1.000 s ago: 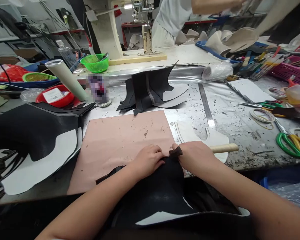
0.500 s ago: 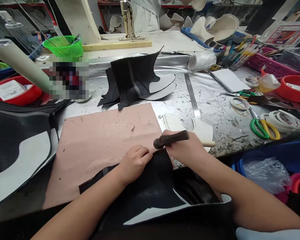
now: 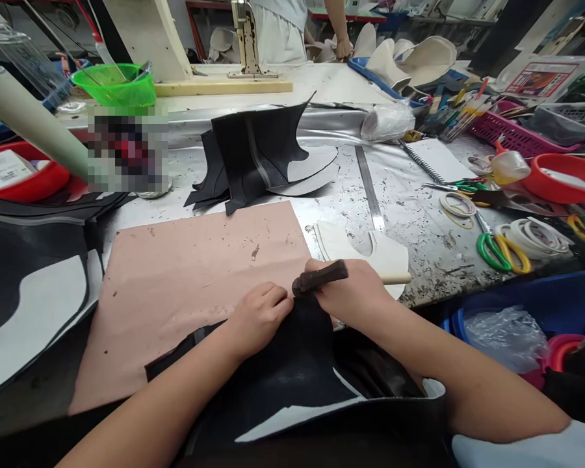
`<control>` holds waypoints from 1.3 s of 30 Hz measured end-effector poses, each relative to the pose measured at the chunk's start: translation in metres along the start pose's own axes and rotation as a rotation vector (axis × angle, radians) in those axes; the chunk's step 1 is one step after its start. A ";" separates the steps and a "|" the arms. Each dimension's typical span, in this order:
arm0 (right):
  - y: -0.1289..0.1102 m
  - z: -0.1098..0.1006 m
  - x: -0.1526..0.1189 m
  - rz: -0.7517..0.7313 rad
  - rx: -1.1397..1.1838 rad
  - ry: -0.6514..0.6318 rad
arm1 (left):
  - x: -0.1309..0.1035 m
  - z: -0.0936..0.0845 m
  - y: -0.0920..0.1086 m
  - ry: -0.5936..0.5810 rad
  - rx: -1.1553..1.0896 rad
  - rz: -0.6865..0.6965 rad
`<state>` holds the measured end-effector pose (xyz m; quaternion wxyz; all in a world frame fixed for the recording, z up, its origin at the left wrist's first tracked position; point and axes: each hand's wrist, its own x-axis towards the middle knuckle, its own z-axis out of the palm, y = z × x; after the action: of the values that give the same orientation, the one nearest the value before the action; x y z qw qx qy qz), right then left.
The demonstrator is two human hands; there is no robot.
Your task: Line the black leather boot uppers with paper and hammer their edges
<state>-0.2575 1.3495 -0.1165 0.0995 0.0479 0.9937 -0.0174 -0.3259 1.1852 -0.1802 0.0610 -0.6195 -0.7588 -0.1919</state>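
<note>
My right hand (image 3: 353, 292) is wrapped round a hammer with a dark head (image 3: 320, 277) and a pale wooden handle (image 3: 394, 278). The head's rounded end is at the top edge of a black leather piece (image 3: 292, 351). My left hand (image 3: 263, 318) presses its closed fingers on that same edge, just left of the hammer head. The leather drapes down toward my lap, with white lining showing low on it. Under its upper part lies a pinkish-brown sheet (image 3: 199, 260).
More black leather pieces stand at the table's middle (image 3: 253, 156) and lie at the left (image 3: 24, 260). A steel ruler (image 3: 369, 188), white pieces (image 3: 336, 244), a notebook (image 3: 439, 159) and scissors (image 3: 502, 250) lie to the right. Across the table another person's hand (image 3: 344, 49) shows.
The hammer head has come down onto the leather edge beside my left hand. The view has shifted slightly, and the other person's arm now shows at the back.
</note>
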 end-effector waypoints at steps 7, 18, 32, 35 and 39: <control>-0.001 0.007 -0.002 -0.005 0.009 -0.018 | -0.006 -0.006 -0.007 -0.014 -0.222 -0.121; -0.002 -0.003 -0.003 0.028 0.037 -0.102 | -0.008 -0.012 0.000 -0.098 0.018 0.016; -0.014 -0.006 -0.003 -0.065 0.066 -0.008 | -0.019 -0.012 -0.003 -0.091 -0.101 -0.082; -0.016 -0.009 -0.003 -0.091 -0.001 -0.013 | -0.018 -0.020 -0.005 -0.201 -0.140 -0.149; -0.020 -0.009 -0.003 -0.123 0.040 0.042 | -0.020 -0.026 -0.007 -0.258 -0.345 -0.306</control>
<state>-0.2581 1.3297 -0.1062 0.0764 -0.0110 0.9961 -0.0423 -0.3323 1.1565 -0.1645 -0.1724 -0.5182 -0.8012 -0.2446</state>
